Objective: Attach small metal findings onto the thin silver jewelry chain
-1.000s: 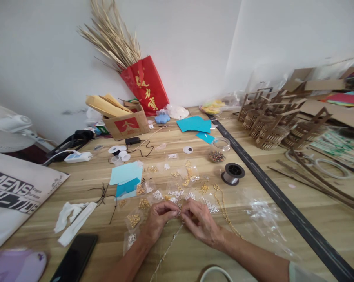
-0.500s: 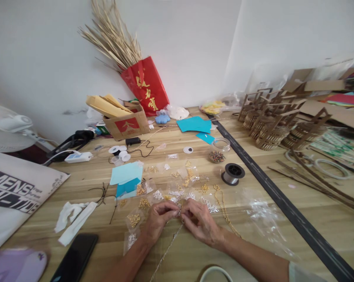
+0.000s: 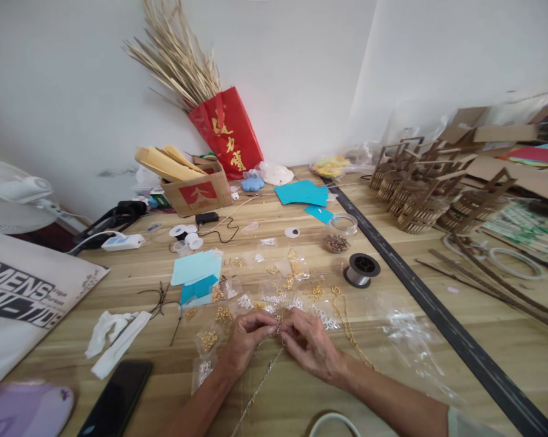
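My left hand (image 3: 247,341) and my right hand (image 3: 311,346) meet just above the table, thumb and fingertips of each pinched together. A thin silver chain (image 3: 261,385) runs from under my right fingertips down toward the near edge. Whatever tiny piece sits in my left fingertips is hidden. Around the hands lie small clear bags of metal findings: gold ones (image 3: 207,340) and silver ones (image 3: 204,370) on the left, silver rings (image 3: 327,319) by my right hand. A gold chain (image 3: 348,325) lies to the right of my right hand.
A spool of clear line (image 3: 361,271) and a jar of beads (image 3: 337,243) stand beyond my right hand. Blue cards (image 3: 196,270) and a phone (image 3: 116,397) lie left. A black strip (image 3: 419,303) crosses the table; small woven baskets (image 3: 419,206) stand at right.
The view has shifted very slightly. Both hands keep the same pinch in the same place, and the chain hangs as before.
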### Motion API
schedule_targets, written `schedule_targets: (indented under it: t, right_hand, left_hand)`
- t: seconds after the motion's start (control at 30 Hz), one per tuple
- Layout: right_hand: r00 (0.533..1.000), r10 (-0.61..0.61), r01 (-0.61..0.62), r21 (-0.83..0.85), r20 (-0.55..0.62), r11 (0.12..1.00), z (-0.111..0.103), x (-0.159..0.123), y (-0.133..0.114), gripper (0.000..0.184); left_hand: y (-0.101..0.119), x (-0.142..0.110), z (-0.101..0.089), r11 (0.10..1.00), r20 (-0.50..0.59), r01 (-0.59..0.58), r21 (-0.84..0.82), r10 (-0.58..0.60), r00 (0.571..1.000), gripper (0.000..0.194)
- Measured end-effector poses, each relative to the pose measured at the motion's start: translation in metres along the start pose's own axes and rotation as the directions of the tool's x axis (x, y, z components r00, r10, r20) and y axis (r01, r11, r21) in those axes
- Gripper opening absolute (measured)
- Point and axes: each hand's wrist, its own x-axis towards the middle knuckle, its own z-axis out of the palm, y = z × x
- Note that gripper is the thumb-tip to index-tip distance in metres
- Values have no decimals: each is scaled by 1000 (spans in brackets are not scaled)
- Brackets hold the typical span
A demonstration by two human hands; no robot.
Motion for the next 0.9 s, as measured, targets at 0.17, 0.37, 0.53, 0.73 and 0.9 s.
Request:
schedule_targets:
  t: [0.17,0.37,0.53,0.73,0.9]
  right_hand:
    - [1000,4,-5,9,8,1000,1,-1,1,8]
    - [1000,0,0,11,4,1000,2,-2,2,8]
    - [1000,-4,4,10,-4,1000,1,0,1,8]
    - [1000,-1,1,7,2,1000,1,-1,2,7]
    - [1000,5,-5,16,-2,1000,1,-1,3,8]
  left_hand:
    - [0,1,0,1000,6,-3,-16,3,1000,9]
    - [2,0,1,1000,28,-2,4,2,1000,7]
    - [6,-1,2,999,40,-10,43,8,999,5]
    - [10,-2,4,997,40,-13,75,10,999,7]
    - [8,-1,3,996,37,-22,86,19,999,8]
